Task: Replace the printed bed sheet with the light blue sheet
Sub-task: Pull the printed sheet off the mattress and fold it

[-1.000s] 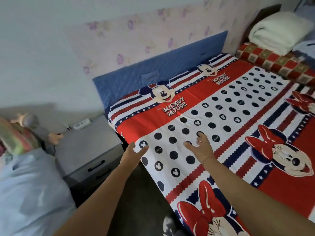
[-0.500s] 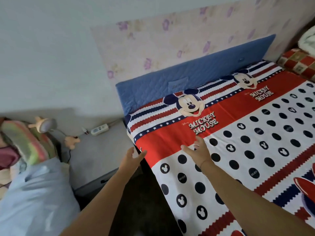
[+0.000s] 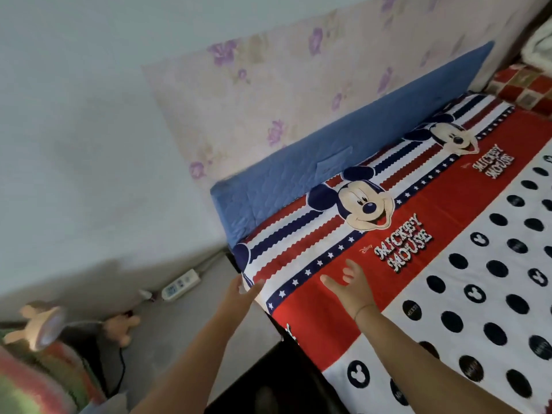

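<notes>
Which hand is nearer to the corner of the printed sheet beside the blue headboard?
Left. The left hand is right beside that corner; the right hand hovers over the red band of the printed sheet, farther in from the edge.

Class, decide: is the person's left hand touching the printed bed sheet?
Cannot tell. In the head view, the left hand overlaps the printed bed sheet at its corner, but blur hides whether it meets the cloth or hovers.
</notes>
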A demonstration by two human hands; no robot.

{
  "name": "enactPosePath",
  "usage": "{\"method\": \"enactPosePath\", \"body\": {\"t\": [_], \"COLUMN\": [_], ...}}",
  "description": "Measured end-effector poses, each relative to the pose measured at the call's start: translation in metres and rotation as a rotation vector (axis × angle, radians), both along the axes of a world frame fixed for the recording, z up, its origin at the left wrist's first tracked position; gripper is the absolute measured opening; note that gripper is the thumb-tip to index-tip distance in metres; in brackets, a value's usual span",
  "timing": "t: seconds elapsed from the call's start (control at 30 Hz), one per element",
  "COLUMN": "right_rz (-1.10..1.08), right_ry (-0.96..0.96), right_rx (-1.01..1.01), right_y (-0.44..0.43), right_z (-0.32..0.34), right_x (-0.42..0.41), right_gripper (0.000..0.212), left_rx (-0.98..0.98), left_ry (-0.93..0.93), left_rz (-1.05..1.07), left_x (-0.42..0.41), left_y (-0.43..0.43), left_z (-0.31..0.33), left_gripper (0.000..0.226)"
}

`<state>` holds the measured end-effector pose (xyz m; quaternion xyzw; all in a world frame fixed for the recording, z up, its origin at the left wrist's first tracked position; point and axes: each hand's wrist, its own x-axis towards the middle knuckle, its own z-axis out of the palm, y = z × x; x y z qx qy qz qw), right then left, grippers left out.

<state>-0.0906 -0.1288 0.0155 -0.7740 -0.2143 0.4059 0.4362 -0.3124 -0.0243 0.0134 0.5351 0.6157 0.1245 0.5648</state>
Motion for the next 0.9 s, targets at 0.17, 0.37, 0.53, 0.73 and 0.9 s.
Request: {"method": "enactPosePath", "body": {"t": [0.17, 0.37, 0.53, 0.73, 0.9], "right_rz": [-0.006, 0.005, 0.025, 0.018, 0.011], "right_ry": [0.023, -0.013, -0.024, -0.061, -0.123], "right_rx": [-0.035, -0.081, -0.134, -0.182, -0.185], "right_y": [0.054, 0.104, 0.119, 0.117, 0.116], "right_z": [-0.03, -0.081, -0.125, -0.162, -0.177], "right_x": [-0.022, -0.031, -0.036, -0.042, -0.044], "right_gripper": [0.084, 0.083, 0.084, 0.085, 0.084], "left_rx": [-0.079, -0.124, -0.164, -0.29, -0.516], "left_ry": [0.031, 0.053, 0.033, 0.017, -0.156], "left_rz": [0.0, 0.022, 0.064, 0.107, 0.191], "left_x": [-0.012, -0.009, -0.005, -0.002, 0.005], "left_y": [0.063, 0.119, 0.141, 0.137, 0.133], "left_z": [-0.036, -0.089, -0.132, -0.172, -0.197], "left_gripper": [0.084, 0.088, 0.074, 0.07, 0.04]}}
